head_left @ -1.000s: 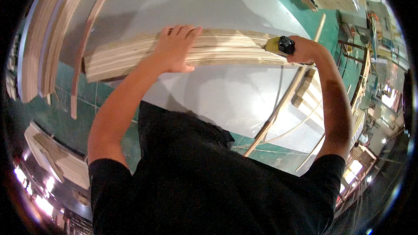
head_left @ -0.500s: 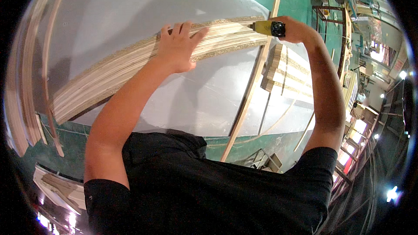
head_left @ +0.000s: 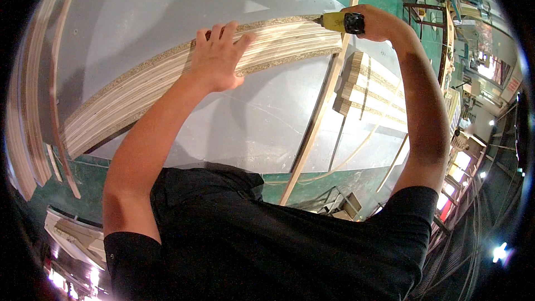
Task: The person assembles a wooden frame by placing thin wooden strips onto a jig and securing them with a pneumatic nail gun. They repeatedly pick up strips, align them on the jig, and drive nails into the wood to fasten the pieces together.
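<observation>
A long stack of thin wooden strips (head_left: 278, 39), with speckled board-like strips along its outer edges, lies slantwise on a grey tabletop (head_left: 262, 114). My left hand (head_left: 217, 58) rests on the middle of this stack, fingers spread and thumb apart. At the stack's right end, my right hand (head_left: 378, 24) is wrapped round a yellow-and-black power tool (head_left: 337, 21). The tool's narrow dark nose points left and appears to meet the strips near their far edge. The handle is hidden by my hand, and its exact kind cannot be made out.
A pale wooden batten (head_left: 315, 128) crosses the tabletop near the stack's right end. Right of it lies a shorter pile of strips (head_left: 373, 89), with a thin cord (head_left: 356, 158) nearby. More long strips (head_left: 33, 111) stand at the left. The floor (head_left: 83, 184) is green.
The tool's nose has shifted slightly left and toward the stack's far edge. My left hand sits a little further left on the strips, still spread.
</observation>
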Demonstrator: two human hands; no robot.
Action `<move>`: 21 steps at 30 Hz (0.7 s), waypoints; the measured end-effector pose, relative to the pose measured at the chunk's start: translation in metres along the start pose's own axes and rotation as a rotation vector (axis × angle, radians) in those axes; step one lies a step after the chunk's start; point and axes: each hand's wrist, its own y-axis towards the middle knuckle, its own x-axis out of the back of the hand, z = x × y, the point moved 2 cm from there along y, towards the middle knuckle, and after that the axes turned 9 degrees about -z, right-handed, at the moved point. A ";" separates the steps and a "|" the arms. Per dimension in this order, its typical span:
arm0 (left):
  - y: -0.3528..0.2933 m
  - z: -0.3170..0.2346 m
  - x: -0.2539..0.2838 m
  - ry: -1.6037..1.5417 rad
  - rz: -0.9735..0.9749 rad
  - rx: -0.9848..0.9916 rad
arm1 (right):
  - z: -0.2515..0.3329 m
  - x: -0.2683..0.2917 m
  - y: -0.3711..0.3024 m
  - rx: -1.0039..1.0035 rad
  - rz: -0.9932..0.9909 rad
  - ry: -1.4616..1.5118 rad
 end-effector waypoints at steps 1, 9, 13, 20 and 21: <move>0.000 0.000 0.000 -0.002 -0.014 -0.003 | 0.000 0.000 0.000 -0.004 0.013 0.008; 0.000 0.002 0.001 0.002 -0.007 -0.019 | -0.025 -0.012 0.013 0.017 -0.031 -0.019; 0.001 0.001 0.002 -0.006 0.003 -0.015 | -0.021 -0.008 0.007 -0.044 -0.010 0.029; -0.016 0.001 0.030 -0.037 0.017 0.039 | 0.025 -0.026 -0.105 -0.162 -0.183 0.399; -0.024 0.003 0.045 0.005 0.108 0.055 | 0.039 -0.036 -0.130 -0.227 -0.212 0.432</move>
